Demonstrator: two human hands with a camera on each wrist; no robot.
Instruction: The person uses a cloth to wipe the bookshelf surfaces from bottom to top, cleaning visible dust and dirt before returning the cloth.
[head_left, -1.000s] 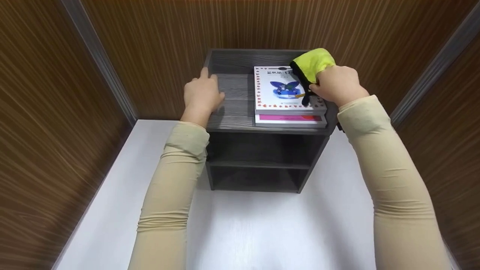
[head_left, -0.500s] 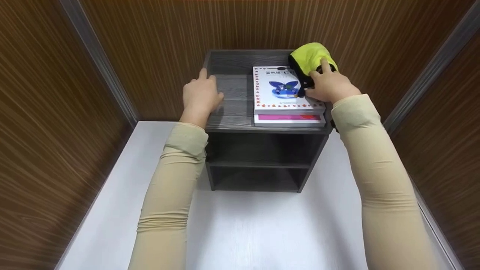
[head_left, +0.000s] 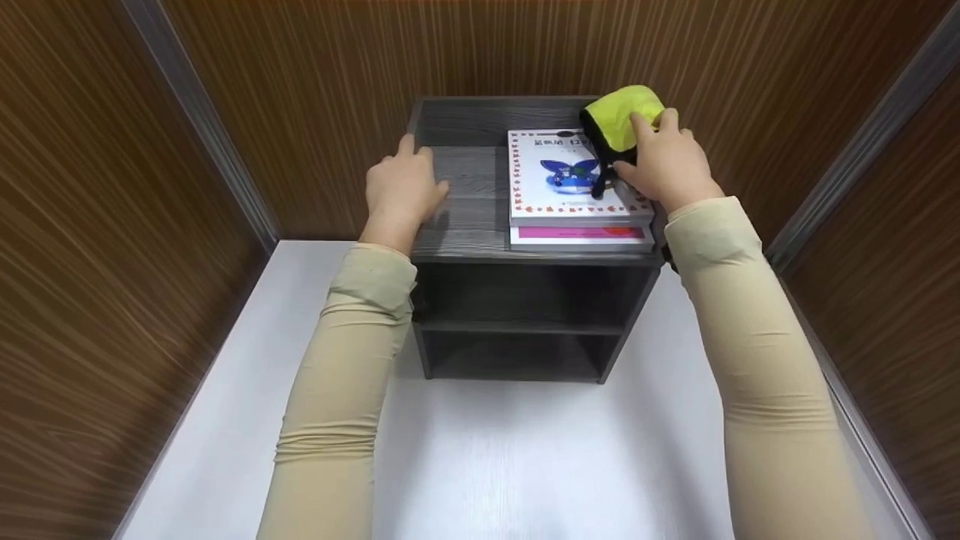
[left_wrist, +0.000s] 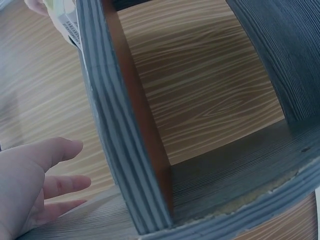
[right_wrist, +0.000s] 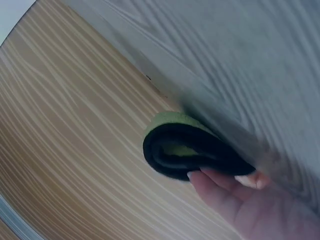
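Note:
My right hand [head_left: 670, 163] holds a yellow-green cloth with black trim [head_left: 621, 116] at the back right corner of a grey wood-grain shelf unit [head_left: 469, 236]. In the right wrist view, the folded cloth [right_wrist: 172, 145] bulges out beside the grey panel, with my fingers on its lower edge. Part of the cloth and its black cord lie over a stack of white books [head_left: 551, 202]; the upper cover shows a blue butterfly. My left hand [head_left: 401, 184] rests at the left side edge of the unit, its fingers extended and holding nothing.
Two lower compartments [head_left: 517, 300] of the unit open toward me. A brown wood-grain wall [head_left: 480, 45] stands close behind it, with more panels [head_left: 90, 300] on both sides. White floor [head_left: 480, 457] lies in front.
My right hand has shifted slightly left and back, its fingers spreading from a fist-like grip over the cloth. The cloth has moved a little toward the back corner. My left hand stays put.

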